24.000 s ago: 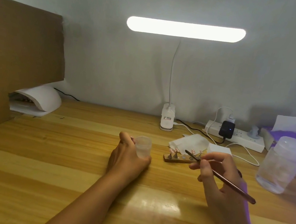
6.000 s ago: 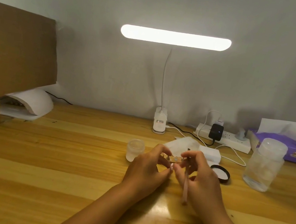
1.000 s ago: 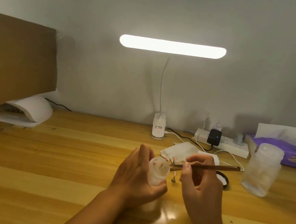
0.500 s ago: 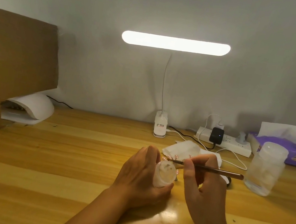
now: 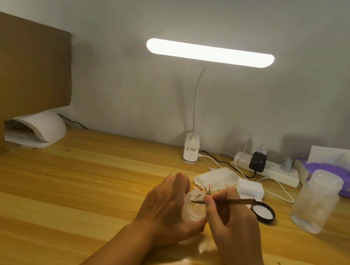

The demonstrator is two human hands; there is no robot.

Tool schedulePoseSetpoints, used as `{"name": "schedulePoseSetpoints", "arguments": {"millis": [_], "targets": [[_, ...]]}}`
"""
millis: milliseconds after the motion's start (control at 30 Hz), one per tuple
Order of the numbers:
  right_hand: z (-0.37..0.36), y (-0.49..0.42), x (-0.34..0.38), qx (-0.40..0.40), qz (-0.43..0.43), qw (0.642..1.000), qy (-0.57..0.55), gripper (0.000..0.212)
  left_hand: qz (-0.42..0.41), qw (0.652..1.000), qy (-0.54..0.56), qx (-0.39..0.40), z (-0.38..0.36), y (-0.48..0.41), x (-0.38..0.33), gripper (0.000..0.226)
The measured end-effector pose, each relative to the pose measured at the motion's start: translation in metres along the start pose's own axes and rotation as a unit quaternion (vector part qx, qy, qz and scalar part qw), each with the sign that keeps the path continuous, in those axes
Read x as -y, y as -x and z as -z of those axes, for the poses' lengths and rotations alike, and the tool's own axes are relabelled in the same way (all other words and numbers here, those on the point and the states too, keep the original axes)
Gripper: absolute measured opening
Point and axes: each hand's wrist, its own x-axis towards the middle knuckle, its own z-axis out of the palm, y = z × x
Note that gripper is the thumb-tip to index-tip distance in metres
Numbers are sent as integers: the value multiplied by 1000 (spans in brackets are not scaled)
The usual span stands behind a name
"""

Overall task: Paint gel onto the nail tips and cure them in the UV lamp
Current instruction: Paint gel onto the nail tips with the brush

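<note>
My left hand (image 5: 165, 208) grips a small frosted gel jar (image 5: 194, 206), tilted with its mouth toward my right hand. My right hand (image 5: 231, 223) pinches a thin brown brush (image 5: 238, 201), and the brush tip sits inside the jar's mouth. Just behind my hands a row of pink nail tips (image 5: 209, 186) stands on a small holder, mostly hidden by my fingers. The jar's black lid (image 5: 263, 212) lies to the right. A white dome UV lamp (image 5: 37, 129) sits at the far left of the wooden table (image 5: 69, 184).
A clip desk lamp (image 5: 191, 151) shines at the back centre. A white tissue (image 5: 217, 177) and a white block (image 5: 250, 187) lie behind my hands. A clear plastic bottle (image 5: 315, 202), power strip (image 5: 267, 168) and purple tissue box (image 5: 345, 182) stand right. A cardboard panel (image 5: 14, 84) rises left.
The brush tip has gone down into the jar's mouth. My left hand keeps the jar tilted, a little lower than before.
</note>
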Motion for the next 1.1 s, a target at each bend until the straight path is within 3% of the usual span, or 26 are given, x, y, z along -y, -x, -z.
{"name": "schedulePoseSetpoints", "arguments": {"millis": [300,833,1100], "targets": [[3,1,5,5,9,1000,6,36,-3,1000,-3,0,1,0,-3,62],[5,3,5,-3,50,998,24,7,-2,1000,8,-17,-2,0,1,63],[4,2,4,-11,52,999,-13,17,6,1000,7,-22,-5,0,2,62]]}}
